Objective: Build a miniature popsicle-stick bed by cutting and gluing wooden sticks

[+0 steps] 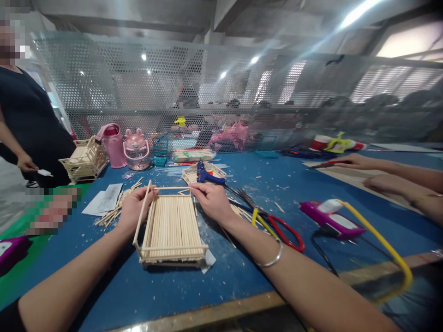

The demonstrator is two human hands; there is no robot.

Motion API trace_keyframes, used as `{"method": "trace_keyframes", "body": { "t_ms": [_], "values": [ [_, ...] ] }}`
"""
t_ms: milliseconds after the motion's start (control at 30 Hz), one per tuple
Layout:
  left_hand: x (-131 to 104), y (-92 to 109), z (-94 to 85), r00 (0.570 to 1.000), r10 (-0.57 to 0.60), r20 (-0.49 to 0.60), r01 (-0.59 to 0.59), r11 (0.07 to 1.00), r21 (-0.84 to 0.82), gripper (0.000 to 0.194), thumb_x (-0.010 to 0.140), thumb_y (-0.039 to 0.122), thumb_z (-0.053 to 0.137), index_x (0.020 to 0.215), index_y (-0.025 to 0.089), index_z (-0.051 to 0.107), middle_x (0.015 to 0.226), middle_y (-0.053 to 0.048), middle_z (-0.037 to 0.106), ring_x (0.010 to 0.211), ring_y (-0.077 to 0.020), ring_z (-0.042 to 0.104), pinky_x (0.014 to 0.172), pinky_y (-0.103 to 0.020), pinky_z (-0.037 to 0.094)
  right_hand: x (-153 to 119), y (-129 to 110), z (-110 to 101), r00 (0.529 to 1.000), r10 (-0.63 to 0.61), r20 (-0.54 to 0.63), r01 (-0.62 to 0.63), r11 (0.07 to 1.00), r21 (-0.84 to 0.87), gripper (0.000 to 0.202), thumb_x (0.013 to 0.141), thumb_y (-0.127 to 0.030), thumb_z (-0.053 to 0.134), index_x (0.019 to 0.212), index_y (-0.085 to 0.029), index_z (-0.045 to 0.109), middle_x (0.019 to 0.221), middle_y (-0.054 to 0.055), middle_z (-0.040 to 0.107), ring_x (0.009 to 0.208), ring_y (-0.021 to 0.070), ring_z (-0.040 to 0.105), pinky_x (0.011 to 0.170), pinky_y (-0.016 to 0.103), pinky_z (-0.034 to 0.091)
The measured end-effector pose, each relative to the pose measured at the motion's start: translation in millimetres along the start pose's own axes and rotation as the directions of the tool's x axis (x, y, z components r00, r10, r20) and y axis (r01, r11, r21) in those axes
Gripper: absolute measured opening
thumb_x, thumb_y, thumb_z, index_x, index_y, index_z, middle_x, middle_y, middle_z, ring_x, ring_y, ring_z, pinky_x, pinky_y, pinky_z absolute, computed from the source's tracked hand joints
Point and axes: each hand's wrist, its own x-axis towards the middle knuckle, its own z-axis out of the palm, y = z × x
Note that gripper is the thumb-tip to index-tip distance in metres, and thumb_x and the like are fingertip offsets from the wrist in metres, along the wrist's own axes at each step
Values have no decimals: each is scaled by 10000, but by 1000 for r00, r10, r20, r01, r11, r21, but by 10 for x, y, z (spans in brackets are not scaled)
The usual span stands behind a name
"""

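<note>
No legible text, labels, brands, numbers or signs. Clear wrapped pack, centre of frame: green and red marks on the wrapper, too small and blurred to read. Grey-white papers, left of centre: faint grey marks, can't make out any characters. Purple-and-white power strip, right of frame: no readable marking.
</note>
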Motion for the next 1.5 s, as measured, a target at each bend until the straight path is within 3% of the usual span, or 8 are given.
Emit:
{"method": "trace_keyframes", "body": {
  "t_ms": [367,633,833,1067,1367,1500],
  "values": [
    [24,-29,11,999,38,5,-38,999,-3,392,672,429,625,930,137,666,888,-80,695,815,-190,602,739,-284,433,5,-16,3,1000,-14,-20,14,1000,4,184,803,-225,539,856,-198,713,849,30,724,755,169,672,694,254,486],
    [5,21,37,991,132,-22,-126,976,178,272,720,382,563,811,152,677,822,-55,693,778,-189,600,705,-272,433,11,-13,13,1000,-2,-9,2,1000,3,191,809,-224,530,855,-194,713,844,31,724,758,164,670,688,245,474],
    [11,-14,14,993,119,-6,-117,984,135,245,711,404,583,761,180,671,758,-26,675,726,-178,586,663,-260,420,2,-36,-2,1000,12,23,-13,999,30,202,807,-235,526,874,-191,712,846,35,723,747,171,667,698,259,485],
    [18,-22,-1,992,126,-15,-124,985,122,241,695,406,598,758,186,674,765,-27,681,746,-185,591,684,-259,413,-9,-49,-6,998,51,38,-54,995,79,212,796,-235,526,888,-192,712,876,39,720,774,178,666,731,274,489],
    [40,-72,-9,994,112,3,-112,984,138,283,699,428,597,794,176,682,797,-41,681,767,-190,589,674,-262,415,40,-28,31,972,218,81,-232,935,267,229,770,-255,540,843,-125,714,761,44,720,687,167,649,634,256,487],
    [49,-64,-40,997,82,10,-83,993,84,297,676,423,622,809,168,696,778,-47,687,754,-188,598,676,-270,433,39,-24,34,972,223,76,-235,936,261,227,766,-265,543,835,-136,716,753,40,720,675,166,647,633,259,484]
  ]
}}
